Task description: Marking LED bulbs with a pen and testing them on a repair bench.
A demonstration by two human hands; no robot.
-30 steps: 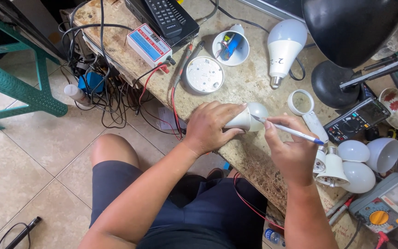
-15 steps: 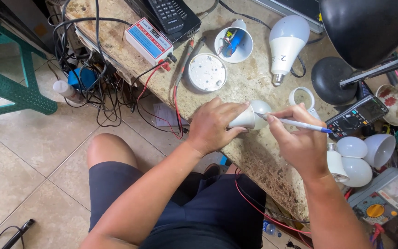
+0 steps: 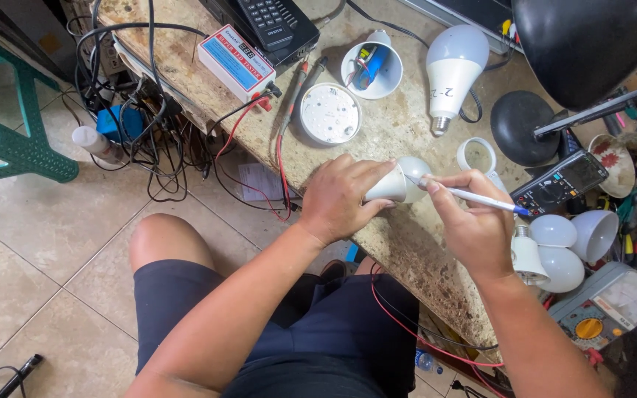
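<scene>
While the left hand wraps its fingers around the white bulb at the desk edge, the right hand pinches a pen, tip against the dome. That bulb looks light, smooth and breakable; the cone base seems the safest hold. At two o'clock sit spare domes; at twelve, a bigger bulb and round board. The pen's mark is too small to make out.

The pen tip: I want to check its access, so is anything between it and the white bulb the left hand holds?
Nothing visible. The pen in the right hand points straight at the bulb, which the left hand grips from the other side.
</scene>
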